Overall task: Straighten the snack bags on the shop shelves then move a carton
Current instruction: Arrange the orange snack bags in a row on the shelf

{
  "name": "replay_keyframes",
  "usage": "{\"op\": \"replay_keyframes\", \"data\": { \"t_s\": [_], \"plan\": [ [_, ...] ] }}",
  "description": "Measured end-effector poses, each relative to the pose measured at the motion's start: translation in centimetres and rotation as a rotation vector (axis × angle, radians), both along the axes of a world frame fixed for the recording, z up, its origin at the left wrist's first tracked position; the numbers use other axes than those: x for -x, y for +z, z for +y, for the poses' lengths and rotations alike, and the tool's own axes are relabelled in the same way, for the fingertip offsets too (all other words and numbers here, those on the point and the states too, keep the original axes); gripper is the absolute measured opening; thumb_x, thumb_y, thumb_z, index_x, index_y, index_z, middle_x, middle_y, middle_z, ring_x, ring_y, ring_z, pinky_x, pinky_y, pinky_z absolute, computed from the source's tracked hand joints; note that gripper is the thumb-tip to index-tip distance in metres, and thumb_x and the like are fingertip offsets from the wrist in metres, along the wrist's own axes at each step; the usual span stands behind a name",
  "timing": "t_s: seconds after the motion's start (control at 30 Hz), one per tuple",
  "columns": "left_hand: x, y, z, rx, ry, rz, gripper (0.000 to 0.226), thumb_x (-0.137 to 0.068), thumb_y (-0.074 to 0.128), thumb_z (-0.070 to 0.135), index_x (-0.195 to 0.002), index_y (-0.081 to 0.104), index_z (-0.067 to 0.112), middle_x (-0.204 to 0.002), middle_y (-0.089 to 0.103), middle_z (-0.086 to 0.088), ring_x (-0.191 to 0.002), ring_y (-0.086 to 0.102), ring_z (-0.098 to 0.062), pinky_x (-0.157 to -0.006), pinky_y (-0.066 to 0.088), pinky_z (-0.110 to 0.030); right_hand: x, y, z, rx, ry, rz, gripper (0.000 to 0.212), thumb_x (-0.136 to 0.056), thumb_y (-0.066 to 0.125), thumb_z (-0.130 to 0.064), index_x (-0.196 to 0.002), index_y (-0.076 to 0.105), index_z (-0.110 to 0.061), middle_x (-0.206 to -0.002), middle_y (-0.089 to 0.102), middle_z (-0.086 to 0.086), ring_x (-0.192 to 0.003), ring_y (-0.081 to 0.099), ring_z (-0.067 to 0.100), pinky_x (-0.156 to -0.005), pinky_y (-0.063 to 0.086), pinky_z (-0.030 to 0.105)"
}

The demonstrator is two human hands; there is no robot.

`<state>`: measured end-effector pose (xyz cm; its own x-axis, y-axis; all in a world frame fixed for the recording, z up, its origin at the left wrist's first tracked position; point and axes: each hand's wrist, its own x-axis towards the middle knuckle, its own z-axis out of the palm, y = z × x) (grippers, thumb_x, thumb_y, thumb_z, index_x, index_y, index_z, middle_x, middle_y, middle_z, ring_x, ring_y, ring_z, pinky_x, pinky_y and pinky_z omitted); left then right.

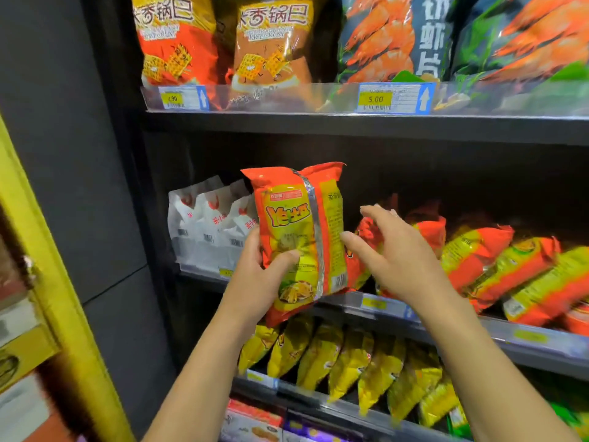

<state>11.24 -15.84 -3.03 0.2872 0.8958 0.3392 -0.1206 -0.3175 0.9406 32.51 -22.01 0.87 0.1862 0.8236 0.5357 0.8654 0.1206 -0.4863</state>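
Observation:
My left hand (259, 275) grips an orange and yellow snack bag (302, 237) and holds it upright in front of the middle shelf (376, 306), back side towards me. My right hand (395, 250) is just right of that bag with fingers spread and relaxed, the fingertips close to its edge and over the fallen orange bags (497, 266) behind. Those bags lie tipped over in a row along the right of the middle shelf. No carton is in sight.
White bags (210, 224) stand at the left of the middle shelf. Yellow bags (350, 362) lean in a row on the shelf below. Rice-crust bags (223, 39) and prawn-cracker bags (446, 36) fill the top shelf. A yellow frame (47, 250) borders the left.

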Motion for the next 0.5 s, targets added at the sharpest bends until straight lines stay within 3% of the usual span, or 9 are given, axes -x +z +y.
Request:
{"op": "replay_keyframes", "data": {
  "t_s": [0.07, 0.13, 0.23, 0.37, 0.43, 0.5],
  "plan": [
    [1.2, -0.2, -1.2, 0.022, -0.047, -0.023, 0.039, -0.103, 0.065, 0.024, -0.139, 0.054, 0.036, -0.125, 0.074, 0.010, -0.113, 0.073, -0.016, -0.097, 0.060, -0.052, 2.0, -0.9, -1.1, -0.048, -0.041, 0.057, 0.087, -0.084, 0.043, -0.076, -0.155, 0.046, -0.025, -0.166, 0.039, 0.002, -0.157, 0.028, 0.023, -0.121, 0.032, 0.040],
    [2.2, -0.7, -2.2, 0.026, -0.086, -0.040, 0.040, -0.101, 0.065, 0.025, -0.138, 0.055, 0.033, -0.125, 0.074, 0.006, -0.114, 0.073, -0.018, -0.099, 0.059, -0.053, 3.7, -1.7, -2.3, -0.139, -0.019, 0.142, 0.081, -0.090, 0.048, -0.075, -0.154, 0.047, -0.024, -0.160, 0.046, -0.003, -0.150, 0.039, 0.016, -0.118, 0.037, 0.038],
    [3.1, -1.4, -4.0, 0.070, -0.161, -0.044, 0.046, -0.092, 0.062, 0.029, -0.138, 0.058, 0.030, -0.128, 0.074, 0.001, -0.118, 0.072, -0.024, -0.101, 0.057, -0.056, 6.3, -2.9, -3.5, -0.139, 0.146, 0.423, 0.072, -0.091, 0.055, -0.073, -0.147, 0.053, -0.028, -0.141, 0.059, -0.020, -0.130, 0.054, -0.003, -0.111, 0.046, 0.028],
    [3.9, -2.4, -5.9, 0.114, -0.228, -0.027, 0.038, -0.101, 0.060, 0.023, -0.138, 0.060, 0.030, -0.129, 0.074, 0.000, -0.119, 0.071, -0.025, -0.103, 0.055, -0.057, 8.3, -5.3, -4.5, -0.028, 0.315, 0.756, 0.074, -0.083, 0.056, -0.084, -0.134, 0.062, -0.030, -0.129, 0.073, -0.009, -0.122, 0.068, 0.014, -0.107, 0.051, 0.052],
    [4.5, -2.9, -6.6, 0.143, -0.251, 0.012, 0.032, -0.104, 0.062, 0.021, -0.135, 0.062, 0.031, -0.126, 0.075, 0.003, -0.117, 0.073, -0.021, -0.102, 0.057, -0.051, 8.7, -6.2, -5.2, 0.015, 0.348, 0.897, 0.068, -0.086, 0.061, -0.076, -0.135, 0.064, -0.029, -0.129, 0.074, -0.004, -0.121, 0.069, 0.020, -0.108, 0.050, 0.056],
    [5.2, -3.1, -7.1, 0.160, -0.271, 0.053, 0.032, -0.101, 0.066, 0.034, -0.132, 0.065, 0.032, -0.129, 0.075, 0.003, -0.117, 0.072, -0.018, -0.098, 0.058, -0.041, 8.9, -7.3, -5.8, 0.044, 0.364, 1.060, 0.064, -0.086, 0.066, -0.066, -0.134, 0.067, -0.025, -0.128, 0.075, 0.003, -0.119, 0.071, 0.025, -0.110, 0.050, 0.058]
  ]
}}
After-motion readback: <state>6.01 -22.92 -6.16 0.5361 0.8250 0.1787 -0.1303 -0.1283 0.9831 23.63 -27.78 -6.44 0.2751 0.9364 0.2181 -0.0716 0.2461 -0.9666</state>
